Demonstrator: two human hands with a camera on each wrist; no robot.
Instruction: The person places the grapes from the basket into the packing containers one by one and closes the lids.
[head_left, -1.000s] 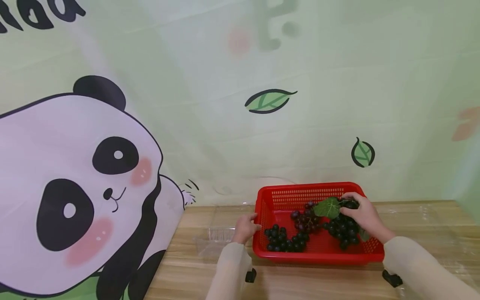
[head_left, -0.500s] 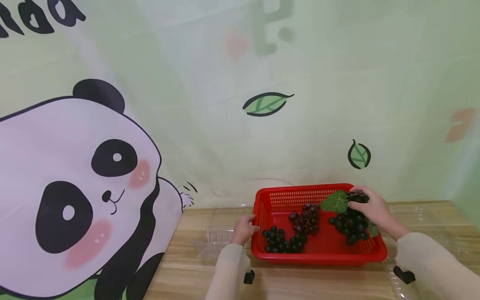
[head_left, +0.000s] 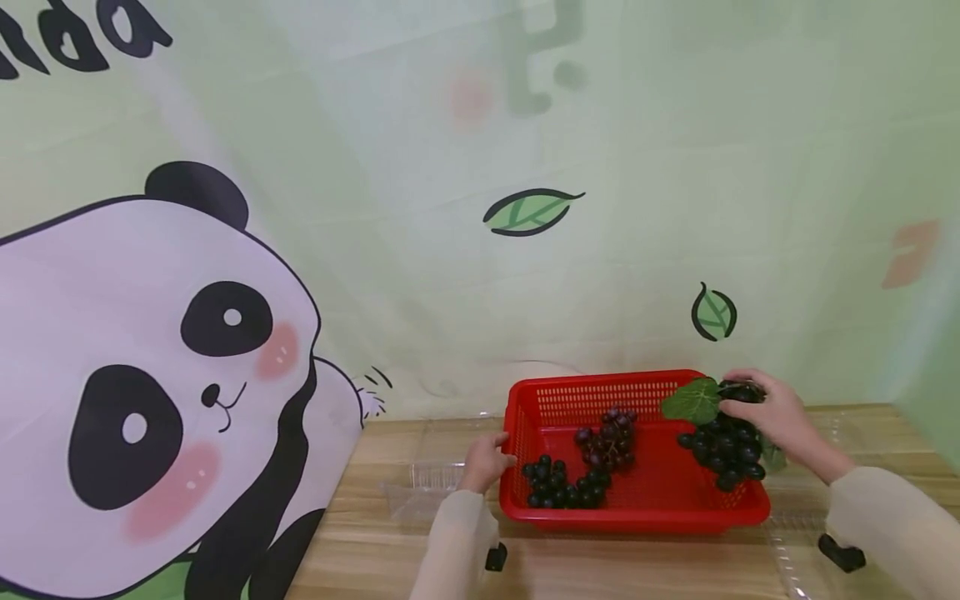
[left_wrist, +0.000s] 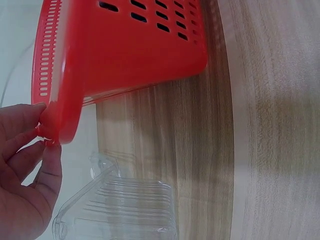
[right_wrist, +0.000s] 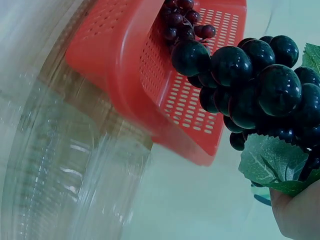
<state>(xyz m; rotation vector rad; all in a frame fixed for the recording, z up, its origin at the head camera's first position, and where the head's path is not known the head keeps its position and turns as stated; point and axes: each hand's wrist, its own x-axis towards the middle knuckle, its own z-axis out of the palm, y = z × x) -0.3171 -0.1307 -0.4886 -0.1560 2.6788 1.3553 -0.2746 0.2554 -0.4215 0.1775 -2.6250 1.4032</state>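
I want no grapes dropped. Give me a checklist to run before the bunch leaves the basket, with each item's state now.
1. Right hand holds the leafy bunch by its top: ok.
2. Bunch lifted clear of the basket floor: ok; the right wrist view shows it hanging above the rim.
3. Left hand steadies the basket's left rim: ok; fingers pinch it in the left wrist view.
4. Other two bunches, dark and purple, lie apart from the lifted one: ok.
5. No loose grapes on the stem: cannot tell.
6. Clear trays open to receive: cannot tell.
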